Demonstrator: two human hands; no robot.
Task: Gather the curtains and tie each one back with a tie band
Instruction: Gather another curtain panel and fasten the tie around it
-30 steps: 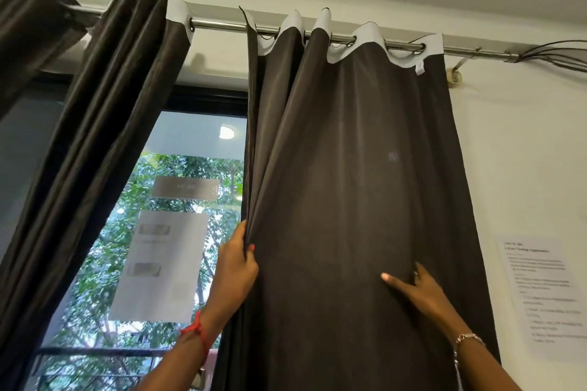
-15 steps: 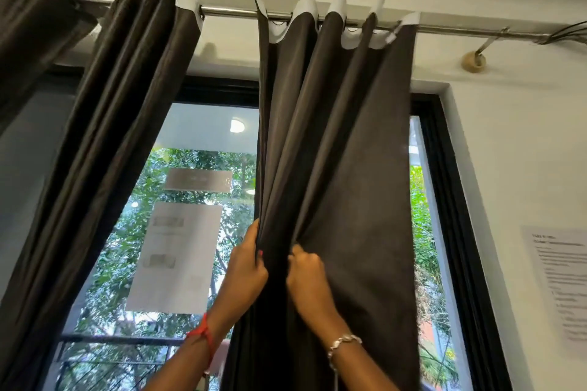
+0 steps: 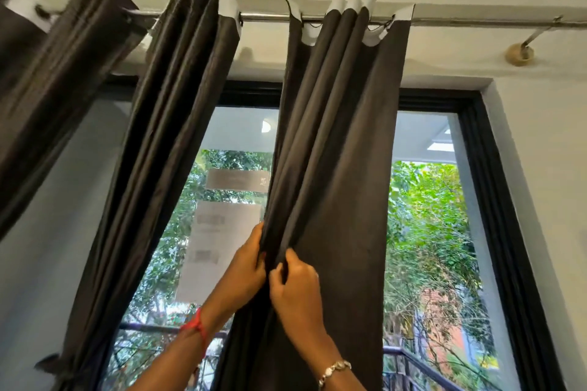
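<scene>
Progress: 3 dark curtains in view on 1 rod (image 3: 263,16).
- Middle curtain (image 3: 165,168): pulled into a tight bundle and cinched low down, at the frame bottom, by what looks like a tie band (image 3: 62,373). Judged done.
- Far-left curtain (image 3: 47,89): bunched and slanting, blurred, lower end out of frame. Tied or not, cannot tell.
- Right curtain (image 3: 343,168): hangs in front of the window (image 3: 425,232). Pleats are stacked close at the top, but the panel on its right side hangs flat and loose. No band on it in view. Judged: gathering in hand, tying not yet begun for this 1.

Hands: both raised to the right curtain at mid-height, just beside each other.
- Left hand (image 3: 247,267): fingers curled round the curtain's left edge folds, grasping cloth.
- Right hand (image 3: 297,286): clenched on a pleat, which is pinched between thumb and fingers.
- Neither holds a band, and none is seen loose nearby.

Left to do, as judged: draw in the flat panel, fetch a band, wrap and tie
</scene>
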